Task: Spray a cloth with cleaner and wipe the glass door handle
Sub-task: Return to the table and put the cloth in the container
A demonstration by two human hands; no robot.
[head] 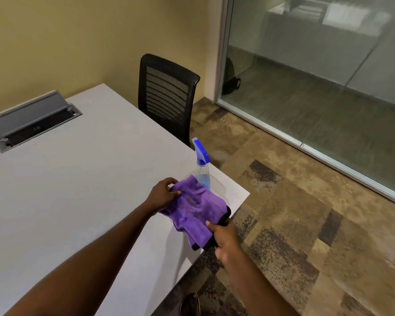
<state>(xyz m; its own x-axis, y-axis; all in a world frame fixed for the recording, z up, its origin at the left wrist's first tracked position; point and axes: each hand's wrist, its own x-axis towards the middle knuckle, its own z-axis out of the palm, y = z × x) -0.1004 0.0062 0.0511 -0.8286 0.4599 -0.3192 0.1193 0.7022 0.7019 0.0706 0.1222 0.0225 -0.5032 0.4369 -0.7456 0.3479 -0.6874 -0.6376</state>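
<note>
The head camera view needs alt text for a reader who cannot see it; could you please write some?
Both hands, left hand and right hand, hold a purple microfibre cloth with a black edge over the corner of a white table. A clear spray bottle with a blue trigger head stands just behind the cloth, beside a black mesh office chair and a glass wall.

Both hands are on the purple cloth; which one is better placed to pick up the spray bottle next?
Probably the left hand. It grips the purple cloth at its far end, right beside the spray bottle on the table corner. The right hand holds the cloth's near edge, farther from the bottle.
</note>
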